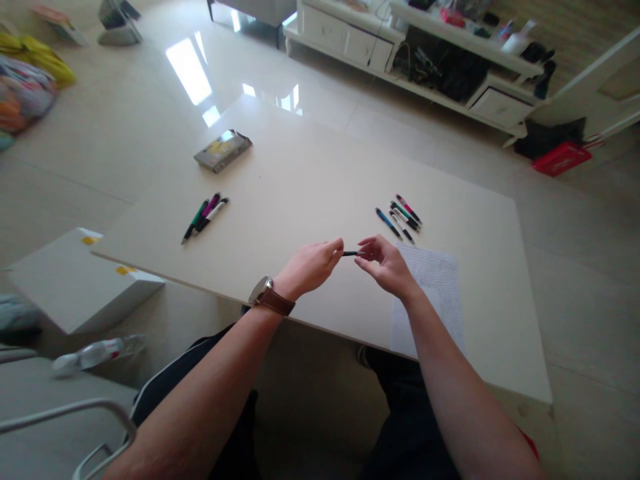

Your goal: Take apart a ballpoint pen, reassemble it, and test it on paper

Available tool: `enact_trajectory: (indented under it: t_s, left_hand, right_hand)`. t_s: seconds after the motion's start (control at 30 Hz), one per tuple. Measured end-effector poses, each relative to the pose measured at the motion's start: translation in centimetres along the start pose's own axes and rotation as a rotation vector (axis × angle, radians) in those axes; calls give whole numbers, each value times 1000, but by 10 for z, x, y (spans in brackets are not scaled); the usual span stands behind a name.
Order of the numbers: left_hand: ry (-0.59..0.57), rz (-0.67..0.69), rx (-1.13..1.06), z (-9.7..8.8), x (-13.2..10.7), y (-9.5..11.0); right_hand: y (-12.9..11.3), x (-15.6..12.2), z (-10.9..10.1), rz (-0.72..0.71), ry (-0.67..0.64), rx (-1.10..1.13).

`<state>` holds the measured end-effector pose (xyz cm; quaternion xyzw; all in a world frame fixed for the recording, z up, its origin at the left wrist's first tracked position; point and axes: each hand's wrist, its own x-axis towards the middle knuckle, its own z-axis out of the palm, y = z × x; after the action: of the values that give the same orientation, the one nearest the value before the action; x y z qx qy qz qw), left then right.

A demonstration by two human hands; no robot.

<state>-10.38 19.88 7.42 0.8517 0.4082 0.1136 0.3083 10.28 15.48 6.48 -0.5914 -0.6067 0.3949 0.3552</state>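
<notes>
Pen (pixel 350 253) is pinched in the fingertips of your left hand (pixel 313 265), over the table (pixel 320 173); your right hand (pixel 386 268) curls loosely at its three-o'clock end, contact unclear. Outward, loose pens (pixel 405 215) lie at two o'clock, paper (pixel 443 273) at four, a box (pixel 223 152) at ten.

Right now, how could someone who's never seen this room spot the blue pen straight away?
Start at the large pale table and look to its right half, where a sheet of paper lies by the right hand. Just past its far edge is a small group of pens. The blue pen is the leftmost and the only blue one there.
</notes>
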Motion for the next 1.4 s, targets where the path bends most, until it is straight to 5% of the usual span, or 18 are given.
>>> enact_trajectory:
  t_s: [0.3,0.5,0.7,0.9,1.17,1.4]
  left_hand:
    - [-28,-14,-39,2,1,1]
    - [-46,-55,-37,6,2,-4]
    - [-53,-37,-80,9,3,-6]
    - [-48,-70,-97,7,4,-6]
    - [-33,-7,-145,5,6,-8]
    - [-8,5,-138,5,7,-7]
  right_hand:
    - [2,1,-3,127,44,-128]
    - [1,1,-6,-2,41,-72]
    - [-2,1,-7,103,16,-216]
    - [0,0,-5,11,-67,-155]
    - [-3,0,-3,113,-5,-213]
    - [-5,-1,-2,-3,26,-272]
